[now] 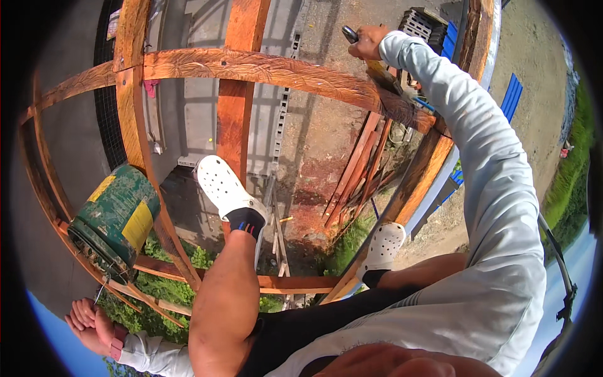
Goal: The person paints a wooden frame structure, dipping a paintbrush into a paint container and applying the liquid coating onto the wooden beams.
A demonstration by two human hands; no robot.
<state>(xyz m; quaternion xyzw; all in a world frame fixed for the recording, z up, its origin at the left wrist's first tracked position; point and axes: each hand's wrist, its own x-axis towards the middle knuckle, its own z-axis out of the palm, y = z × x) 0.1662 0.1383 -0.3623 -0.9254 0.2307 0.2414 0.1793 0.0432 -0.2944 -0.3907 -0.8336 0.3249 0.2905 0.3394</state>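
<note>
The left hand point(91, 322) is curled closed around the thin wire handle point(99, 293) of a green bucket point(119, 210); the bucket, with yellow patches and a smeared rim, leans with its mouth toward that hand, just beside a long wooden rafter point(130, 113) — whether anything bears its weight, I cannot tell; the right hand point(369, 43), reached far forward, has its fingers wrapped tight round a brush-like tool point(350, 34) with a dark rounded handle end; the tool's flat part overlaps the far end of a carved-looking crossbeam point(276, 69) — contact there is unclear; one white clog point(225, 185) stands out over a wide reddish beam point(235, 119), the other near the right-hand beam point(414, 182); loose planks point(355, 169) lie on the ground far below
</note>
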